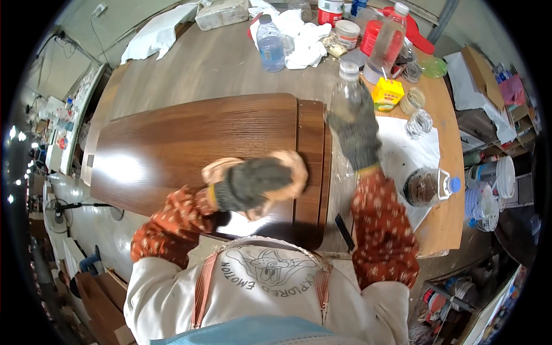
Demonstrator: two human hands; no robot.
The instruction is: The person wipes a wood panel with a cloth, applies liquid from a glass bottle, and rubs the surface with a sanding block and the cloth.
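I am watching the left hand (256,183), gloved in dark grey, pressing a peach-coloured pad (290,172) flat against the glossy brown wood panel (195,144); the fingers are curled closed over the pad, which is lying near the panel's right end, just left of the narrow end strip (311,167). The right hand (355,135), also gloved, is wrapped shut round a clear plastic bottle (347,86), holding it upright just beyond the panel's right edge, cap on as far as I can tell. My judgement: the rubbing is going best if the pad is staying flat, following the grain, with pressure kept even near the strip's seam, where residue could be collecting; the bottle should be staying clear of the finished face so nothing drips unplanned. A dark flat tool (344,232) is lying by the near edge. Farther right, a white sheet (411,155) is covering the workbench (218,63), carrying a brown-filled jug with a blue cap (428,187), lying on its side, and a yellow box (387,92). Toward the back, a water bottle (269,43), white rags (305,40), tubs and a red container (372,35) are crowding the bench. Beyond, the workshop is looking cluttered: stacked white buckets (494,190) at right, a fan (57,210) on the floor at left.
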